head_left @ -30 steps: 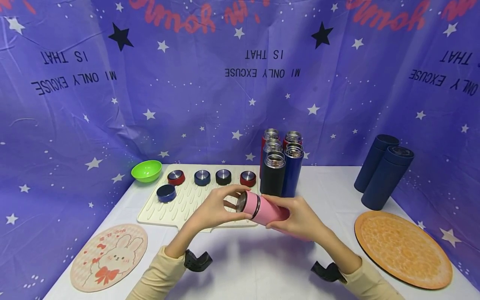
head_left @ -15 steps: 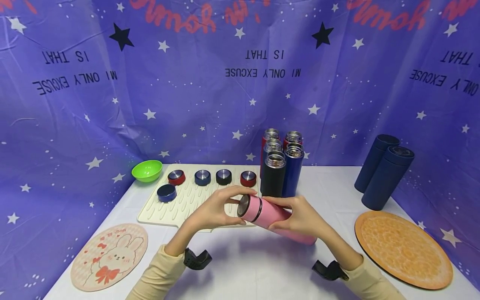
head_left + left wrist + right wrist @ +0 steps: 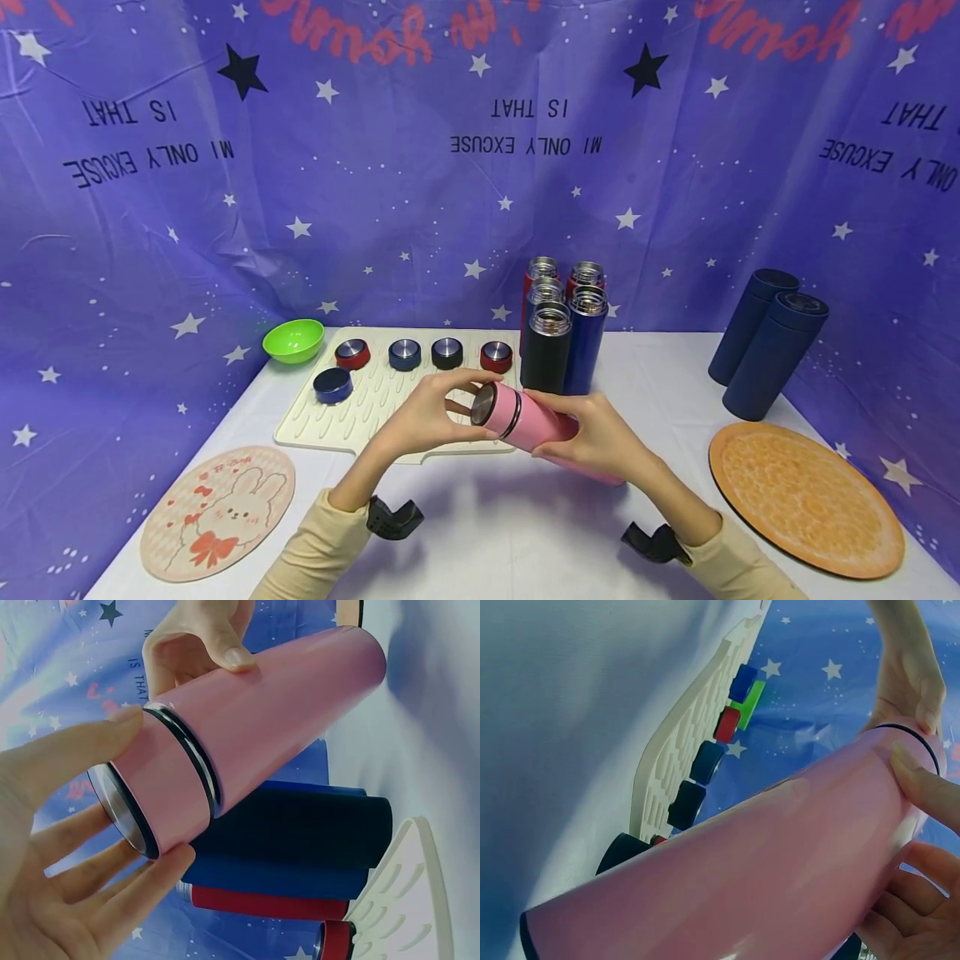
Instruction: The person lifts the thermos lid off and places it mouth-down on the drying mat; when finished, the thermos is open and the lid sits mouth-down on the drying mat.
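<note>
A pink thermos bottle point(image 3: 536, 423) is held tilted above the table, its capped end toward the left. My left hand point(image 3: 431, 414) pinches the pink lid point(image 3: 169, 780) between thumb and fingertips. The lid sits on the bottle, with a dark and silver ring at the seam. Around the body, just below that ring, my right hand point(image 3: 598, 427) grips with thumb and fingers. The right wrist view shows the long pink body point(image 3: 757, 877) close up. Behind the hands, several lidless bottles stand together, among them a black bottle point(image 3: 546, 358) and a blue bottle point(image 3: 587, 346).
Several loose lids, including a blue lid point(image 3: 333, 386) and a red lid point(image 3: 496, 357), lie on a cream draining mat point(image 3: 360, 425). A green bowl point(image 3: 293, 342) stands back left. Two navy bottles point(image 3: 776, 358) are at right. A rabbit placemat point(image 3: 217, 512) and an orange placemat point(image 3: 806, 500) flank the hands.
Half a second ago the pink bottle dipped slightly and my left thumb sat lower. Now the bottle is raised again, and my left thumb and fingers have shifted back up around the lid.
</note>
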### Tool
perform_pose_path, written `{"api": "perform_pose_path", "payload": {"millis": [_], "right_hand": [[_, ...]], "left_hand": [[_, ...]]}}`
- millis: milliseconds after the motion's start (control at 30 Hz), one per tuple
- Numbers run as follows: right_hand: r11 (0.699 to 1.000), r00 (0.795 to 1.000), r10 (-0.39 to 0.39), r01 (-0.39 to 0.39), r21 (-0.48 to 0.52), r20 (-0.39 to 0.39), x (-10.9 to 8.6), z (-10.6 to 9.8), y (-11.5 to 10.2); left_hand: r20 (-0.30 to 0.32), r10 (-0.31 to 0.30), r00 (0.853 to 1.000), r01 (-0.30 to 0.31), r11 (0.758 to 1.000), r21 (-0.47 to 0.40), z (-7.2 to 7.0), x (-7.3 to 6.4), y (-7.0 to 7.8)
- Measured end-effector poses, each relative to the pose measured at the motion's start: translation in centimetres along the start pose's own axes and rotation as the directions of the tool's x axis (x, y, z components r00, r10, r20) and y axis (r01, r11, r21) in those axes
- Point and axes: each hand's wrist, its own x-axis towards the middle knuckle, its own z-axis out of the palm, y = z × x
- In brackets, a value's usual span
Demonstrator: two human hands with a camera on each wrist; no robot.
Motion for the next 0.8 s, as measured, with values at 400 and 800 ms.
{"api": "perform_pose_path", "payload": {"millis": [400, 800], "right_hand": [[0.990, 0.993, -0.095, 0.088, -0.106, -0.065, 0.0, 0.0, -0.2], [1.000, 0.999, -0.004, 0.004, 0.008, -0.047, 0.1, -0.3, 0.2]], "left_hand": [[-0.100, -0.185, 0.978, 0.187, 0.982, 0.007, -0.8, -0.1, 0.7], [-0.134, -0.178, 0.975, 0.180, 0.984, -0.002, -2.7, -0.5, 4.1]]}}
